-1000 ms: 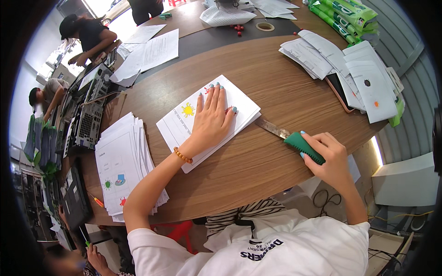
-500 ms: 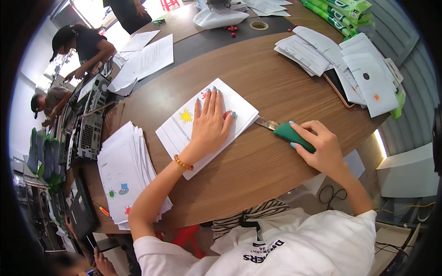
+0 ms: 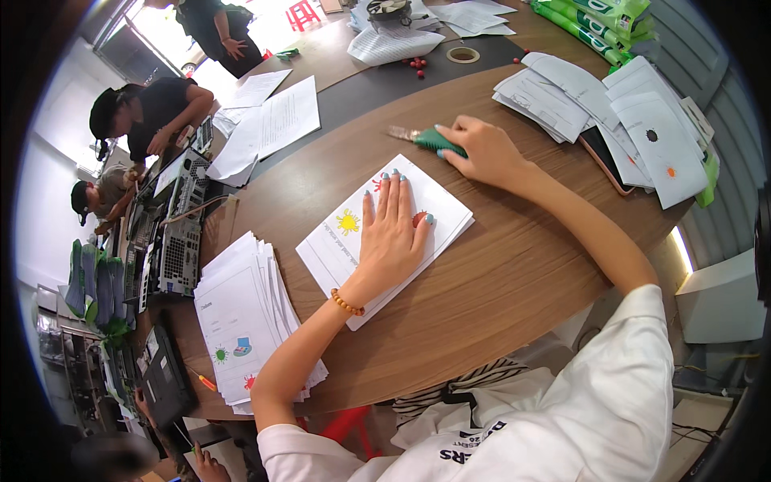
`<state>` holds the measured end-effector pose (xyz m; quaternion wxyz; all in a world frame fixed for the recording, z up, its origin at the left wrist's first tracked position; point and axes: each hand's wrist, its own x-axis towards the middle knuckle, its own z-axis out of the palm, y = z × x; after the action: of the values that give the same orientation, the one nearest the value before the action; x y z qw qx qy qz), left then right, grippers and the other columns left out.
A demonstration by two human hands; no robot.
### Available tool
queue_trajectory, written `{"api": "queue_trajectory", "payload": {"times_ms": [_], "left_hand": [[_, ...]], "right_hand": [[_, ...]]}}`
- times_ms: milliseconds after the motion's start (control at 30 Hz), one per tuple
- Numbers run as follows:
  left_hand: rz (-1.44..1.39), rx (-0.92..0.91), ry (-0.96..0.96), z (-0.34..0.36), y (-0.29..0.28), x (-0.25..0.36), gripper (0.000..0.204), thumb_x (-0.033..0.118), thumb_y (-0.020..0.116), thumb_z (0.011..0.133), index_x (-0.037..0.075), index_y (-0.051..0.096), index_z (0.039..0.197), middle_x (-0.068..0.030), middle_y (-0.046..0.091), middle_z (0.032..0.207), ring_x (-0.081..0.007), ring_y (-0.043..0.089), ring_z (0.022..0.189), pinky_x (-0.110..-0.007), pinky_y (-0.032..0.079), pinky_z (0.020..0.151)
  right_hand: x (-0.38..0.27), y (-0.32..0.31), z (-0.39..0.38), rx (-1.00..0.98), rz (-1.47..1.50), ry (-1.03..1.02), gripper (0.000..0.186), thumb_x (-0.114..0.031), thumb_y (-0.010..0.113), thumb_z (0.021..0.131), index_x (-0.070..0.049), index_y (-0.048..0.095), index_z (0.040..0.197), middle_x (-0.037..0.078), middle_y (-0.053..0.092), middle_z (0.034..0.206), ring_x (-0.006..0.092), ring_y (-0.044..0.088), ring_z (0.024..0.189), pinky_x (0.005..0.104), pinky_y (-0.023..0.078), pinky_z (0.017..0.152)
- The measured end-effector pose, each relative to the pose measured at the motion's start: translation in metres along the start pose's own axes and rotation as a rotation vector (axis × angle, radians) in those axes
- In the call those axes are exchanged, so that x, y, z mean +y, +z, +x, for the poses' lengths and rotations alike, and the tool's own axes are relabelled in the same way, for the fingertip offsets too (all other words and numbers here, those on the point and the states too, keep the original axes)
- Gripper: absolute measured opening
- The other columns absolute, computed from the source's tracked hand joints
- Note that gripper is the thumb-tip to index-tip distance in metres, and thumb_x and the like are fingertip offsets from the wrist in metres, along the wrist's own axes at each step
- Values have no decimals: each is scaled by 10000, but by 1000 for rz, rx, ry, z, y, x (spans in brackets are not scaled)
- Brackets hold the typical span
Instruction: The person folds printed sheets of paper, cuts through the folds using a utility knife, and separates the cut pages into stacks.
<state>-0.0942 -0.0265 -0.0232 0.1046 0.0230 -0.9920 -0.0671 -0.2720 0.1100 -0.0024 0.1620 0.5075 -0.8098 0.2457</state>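
Observation:
My left hand (image 3: 389, 237) lies flat on a folded stack of white paper (image 3: 444, 210) printed with coloured splat shapes, its fingers stretched out. A beaded bracelet (image 3: 347, 303) circles that wrist. Above the table, beyond the paper's far right corner, my right hand (image 3: 488, 154) grips a knife (image 3: 438, 143) by its green handle. The worn metal blade points left, smeared by motion and apart from the paper. To the left of my left forearm sits a thick pile of printed sheets (image 3: 241, 321).
Folded papers (image 3: 546, 100) and a phone-like dark slab (image 3: 604, 157) lie at the right. A tape roll (image 3: 463, 55) and red beads (image 3: 418, 68) are at the far side. Opened computer cases (image 3: 183, 257) line the left edge, where other people (image 3: 152, 116) work.
My right hand has carried the knife from the paper's right edge up and away to its far side. My left hand stays flat on the paper. The view has shifted slightly.

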Motion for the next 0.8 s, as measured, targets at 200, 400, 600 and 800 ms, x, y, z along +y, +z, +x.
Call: {"api": "queue_trajectory", "payload": {"times_ms": [200,400,600,800], "left_hand": [[-254,83,-53,4,1,1,574,253,326,937,-105,179,1362,-266,172,1439,-337,122,1367,-443,67,1107],[-372,241,-156,1,2,-11,564,210,331,931,-124,167,1355,-306,122,1432,-382,91,1360,-456,80,1107],[-504,297,-101,9,11,-6,582,188,329,915,-164,136,1336,-347,78,1418,-456,65,1339,-487,95,1098],[-556,691,9,15,-42,-5,621,179,361,908,-148,81,1355,-345,35,1426,-460,9,1343,-511,64,1088]], "right_hand": [[-9,-10,-7,329,-109,-118,442,-231,629,795,11,538,1153,152,572,873,286,556,878,387,479,732],[-42,-44,-28,-481,878,657,518,-236,619,830,62,451,1219,115,606,933,149,565,745,291,459,603],[-51,-45,-5,-849,706,737,351,-178,616,831,47,551,1092,65,607,916,79,558,693,193,445,520],[-53,-45,5,-258,863,323,282,-86,563,841,-9,572,1113,63,610,964,138,592,826,246,492,622]]}}
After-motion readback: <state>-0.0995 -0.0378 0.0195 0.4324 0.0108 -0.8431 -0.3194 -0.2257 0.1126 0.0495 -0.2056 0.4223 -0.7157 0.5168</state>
